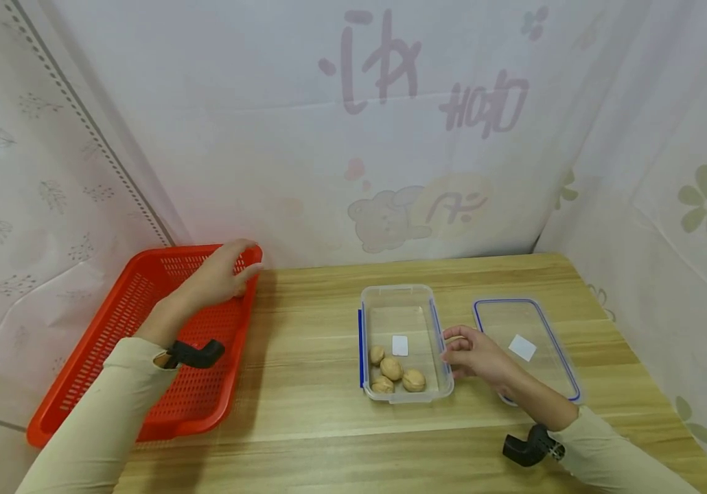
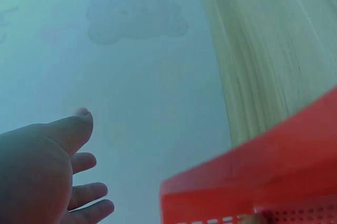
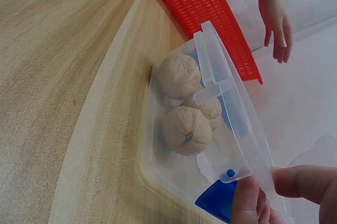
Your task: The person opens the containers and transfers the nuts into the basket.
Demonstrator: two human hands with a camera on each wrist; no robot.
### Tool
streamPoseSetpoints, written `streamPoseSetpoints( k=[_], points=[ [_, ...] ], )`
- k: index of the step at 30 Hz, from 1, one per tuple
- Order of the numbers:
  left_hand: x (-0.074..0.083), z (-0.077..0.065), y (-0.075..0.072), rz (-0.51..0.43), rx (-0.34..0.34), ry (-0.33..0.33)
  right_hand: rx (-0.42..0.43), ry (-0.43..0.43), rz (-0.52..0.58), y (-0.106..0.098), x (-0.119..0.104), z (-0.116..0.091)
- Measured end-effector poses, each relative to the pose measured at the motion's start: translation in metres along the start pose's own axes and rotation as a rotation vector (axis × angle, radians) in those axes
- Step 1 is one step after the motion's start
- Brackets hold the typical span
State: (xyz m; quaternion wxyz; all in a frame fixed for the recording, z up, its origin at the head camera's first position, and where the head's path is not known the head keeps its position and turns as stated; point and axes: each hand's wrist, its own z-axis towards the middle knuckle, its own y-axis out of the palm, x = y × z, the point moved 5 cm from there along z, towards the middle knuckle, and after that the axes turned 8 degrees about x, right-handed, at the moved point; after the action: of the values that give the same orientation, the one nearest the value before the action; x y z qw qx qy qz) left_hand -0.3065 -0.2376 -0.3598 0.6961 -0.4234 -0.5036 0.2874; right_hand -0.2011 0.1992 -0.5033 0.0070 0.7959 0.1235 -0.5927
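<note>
From my remote feed I see the left hand [image 1: 219,276], fingers loosely extended, over the far right corner of the red basket [image 1: 188,392], while the right hand [image 1: 476,354] pinches the right wall of the clear container [image 1: 398,319]. Four walnuts [image 1: 392,369] sit inside, near end; blue-edged lid [image 1: 543,360] lies right of it on the wooden table [image 1: 310,357].

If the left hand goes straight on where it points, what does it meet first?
Probably the pale curtain behind the basket; the left hand looks higher than the basket's rim, though depth is unclear.
</note>
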Motion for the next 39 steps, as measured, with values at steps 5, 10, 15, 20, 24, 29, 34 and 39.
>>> streamPoseSetpoints(
  k=[5,10,15,20,24,29,34,39],
  points=[
    [0.017,0.000,0.009,0.092,-0.001,0.074,0.000,0.000,0.005,0.000,0.002,0.000],
    [0.031,-0.002,0.016,0.078,0.001,0.134,0.003,0.001,0.005,0.000,0.002,0.001],
    [0.043,-0.003,0.023,0.052,-0.009,0.158,0.006,-0.003,-0.004,-0.001,0.001,0.001],
    [0.054,-0.001,0.032,0.054,-0.032,0.185,0.008,0.004,-0.005,0.000,0.001,0.001],
    [0.066,-0.001,0.039,0.046,-0.059,0.224,0.007,0.007,-0.002,0.000,0.001,0.002],
    [0.080,0.001,0.050,0.034,-0.086,0.274,0.000,0.005,-0.002,0.000,0.001,0.002],
    [0.097,0.003,0.062,0.057,-0.085,0.340,-0.002,0.001,-0.003,0.000,0.001,0.002],
    [0.116,0.004,0.075,0.093,-0.118,0.394,0.004,0.004,-0.003,0.000,0.001,0.001]
  ],
)
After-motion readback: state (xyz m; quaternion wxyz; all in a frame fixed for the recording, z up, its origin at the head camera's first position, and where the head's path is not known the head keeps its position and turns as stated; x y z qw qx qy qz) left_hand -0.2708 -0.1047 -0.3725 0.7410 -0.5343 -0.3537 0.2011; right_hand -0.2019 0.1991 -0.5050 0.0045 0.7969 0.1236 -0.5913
